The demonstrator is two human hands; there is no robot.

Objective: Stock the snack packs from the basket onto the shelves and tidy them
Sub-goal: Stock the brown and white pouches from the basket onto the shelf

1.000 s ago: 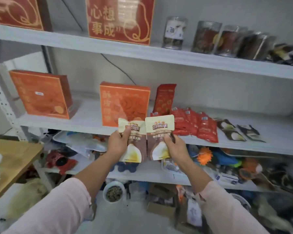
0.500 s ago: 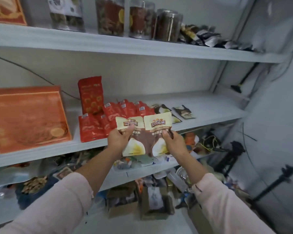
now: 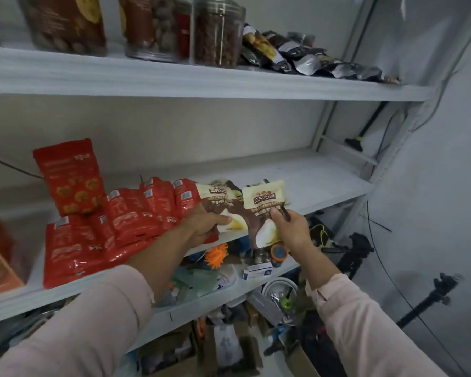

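While your left hand [image 3: 201, 227] pinches one cream-and-brown snack pack [image 3: 220, 206], thumb on its face and fingers curled behind, your right hand [image 3: 291, 229] grips a second snack pack [image 3: 264, 210] the same way. Count: two packs in hand, one each, side by side and overlapping at their inner edges. Both sit at the front edge of the middle shelf [image 3: 324, 180], just right of the red pouches [image 3: 125, 221], roughly eight; exact count unclear. Three jars [image 3: 218, 31] stand on the upper shelf.
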